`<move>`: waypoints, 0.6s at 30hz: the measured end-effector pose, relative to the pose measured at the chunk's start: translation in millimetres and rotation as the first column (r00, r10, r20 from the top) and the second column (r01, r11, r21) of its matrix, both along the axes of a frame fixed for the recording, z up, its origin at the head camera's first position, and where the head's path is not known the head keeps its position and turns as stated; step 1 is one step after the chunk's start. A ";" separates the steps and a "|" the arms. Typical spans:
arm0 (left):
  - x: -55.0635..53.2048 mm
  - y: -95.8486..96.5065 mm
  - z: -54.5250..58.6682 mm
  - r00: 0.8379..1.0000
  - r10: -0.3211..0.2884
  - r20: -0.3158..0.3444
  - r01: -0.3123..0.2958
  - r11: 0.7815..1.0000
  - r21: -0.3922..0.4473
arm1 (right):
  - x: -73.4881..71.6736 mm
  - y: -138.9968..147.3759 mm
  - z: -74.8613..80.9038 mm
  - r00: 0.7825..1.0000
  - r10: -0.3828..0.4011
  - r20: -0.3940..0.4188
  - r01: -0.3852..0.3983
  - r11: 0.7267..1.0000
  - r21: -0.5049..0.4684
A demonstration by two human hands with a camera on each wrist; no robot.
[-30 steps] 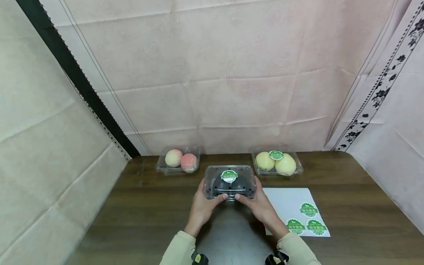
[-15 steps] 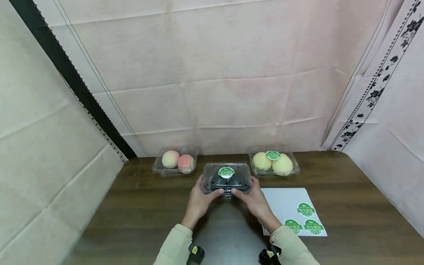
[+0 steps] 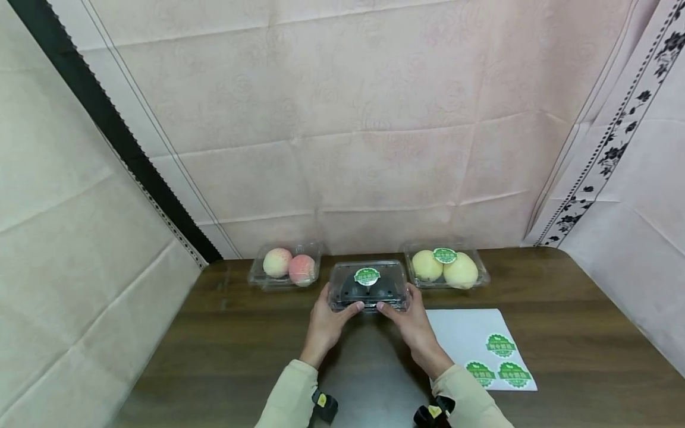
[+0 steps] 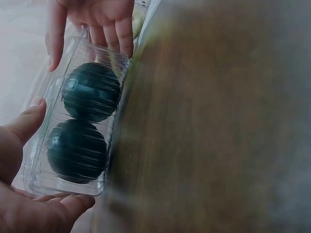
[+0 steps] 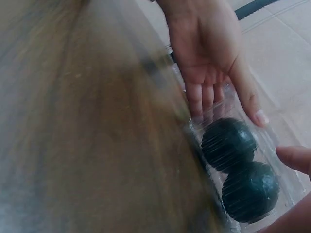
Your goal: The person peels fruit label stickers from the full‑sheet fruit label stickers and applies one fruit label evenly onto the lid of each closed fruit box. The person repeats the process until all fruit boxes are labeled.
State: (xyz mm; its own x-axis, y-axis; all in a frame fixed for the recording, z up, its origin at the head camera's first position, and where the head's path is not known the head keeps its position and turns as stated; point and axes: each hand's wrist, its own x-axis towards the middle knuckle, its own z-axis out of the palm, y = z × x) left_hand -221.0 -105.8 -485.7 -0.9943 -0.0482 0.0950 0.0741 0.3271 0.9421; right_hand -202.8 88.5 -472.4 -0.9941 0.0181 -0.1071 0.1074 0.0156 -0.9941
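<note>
A clear plastic clamshell box [image 3: 395,272] with a round green-and-white sticker [image 3: 367,276] on its lid is held between both hands. Two dark green, round fruit-like balls [image 4: 91,92] show through its ribbed wall in the left wrist view. My left hand [image 3: 324,326] grips the left end, thumb along the front of the lid and fingers at the side and underneath. On the opposite end, my right hand [image 3: 417,328] holds it the same way, its thumb pointing toward the other one. The lid is down.
At the back left stands a clear box [image 3: 257,274] with two pinkish peach-like balls and no sticker visible. A stickered box [image 3: 484,275] with two pale yellow balls stands back right. A white sheet [image 3: 455,327] bearing three green stickers lies right. Cloth walls [image 3: 374,148] enclose the wooden table [image 3: 225,345].
Both hands have carried the dark-fruit box slightly away from the body, toward the row of the other two boxes. The head view has shifted a little.
</note>
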 end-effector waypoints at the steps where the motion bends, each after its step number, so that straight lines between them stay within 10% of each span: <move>1: -1.6 0.6 -0.4 1.000 -0.002 -0.009 0.002 1.000 0.000 | -0.9 0.1 0.4 1.000 -0.001 -0.003 0.001 1.000 -0.008; 18: -19.8 1.5 -2.4 0.999 0.036 0.026 -0.036 0.999 0.005 | -10.3 -16.7 1.6 0.986 -0.161 0.042 0.166 0.970 -0.175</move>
